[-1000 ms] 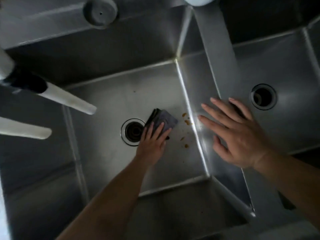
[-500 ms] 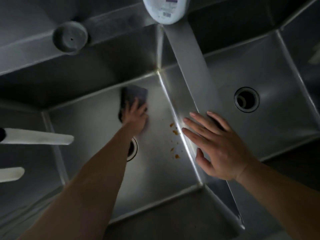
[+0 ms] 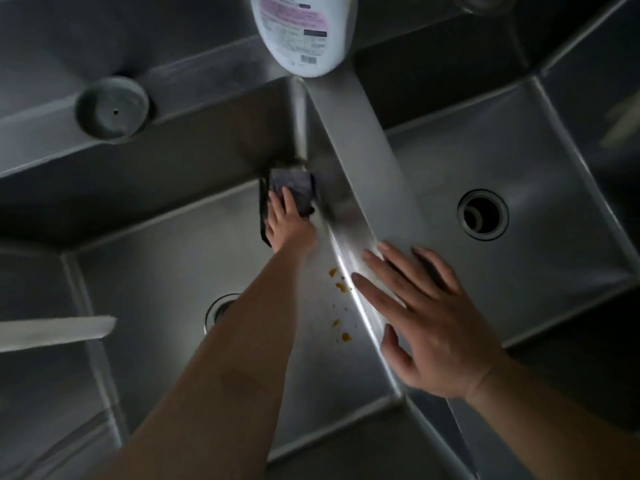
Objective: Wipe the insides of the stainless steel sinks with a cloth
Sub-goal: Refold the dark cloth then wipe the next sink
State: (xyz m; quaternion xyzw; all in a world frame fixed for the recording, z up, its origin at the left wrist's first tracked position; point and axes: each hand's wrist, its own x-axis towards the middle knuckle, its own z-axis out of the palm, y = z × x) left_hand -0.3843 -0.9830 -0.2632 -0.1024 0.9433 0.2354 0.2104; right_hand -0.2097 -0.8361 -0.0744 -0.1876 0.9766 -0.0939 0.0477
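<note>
A person's left hand [image 3: 289,225] presses a dark folded cloth [image 3: 292,190] flat into the far right corner of the left sink [image 3: 156,271], fingers spread over the fabric rather than curled around it; the cloth sits where the basin floor meets the back wall and the divider. The right hand [image 3: 429,327] lies open, palm down and fingers splayed, on the steel divider [image 3: 363,140] between the 2 basins, near its front end. Just left of that hand, along the right edge of the left basin's floor, several small orange crumbs [image 3: 341,287] lie scattered. The left forearm crosses over the left drain [image 3: 218,308], hiding most of it. In the right sink [image 3: 540,188], the drain [image 3: 483,214] sits open and unobstructed. A white plastic bottle [image 3: 299,29] with a printed label stands at the far end of the divider, on the back ledge. A round grey fitting [image 3: 112,110], possibly a plug or cap, rests on the back ledge behind the left basin. A pale bar [image 3: 57,332] reaches in from the left edge of the frame, too blurred to identify.
</note>
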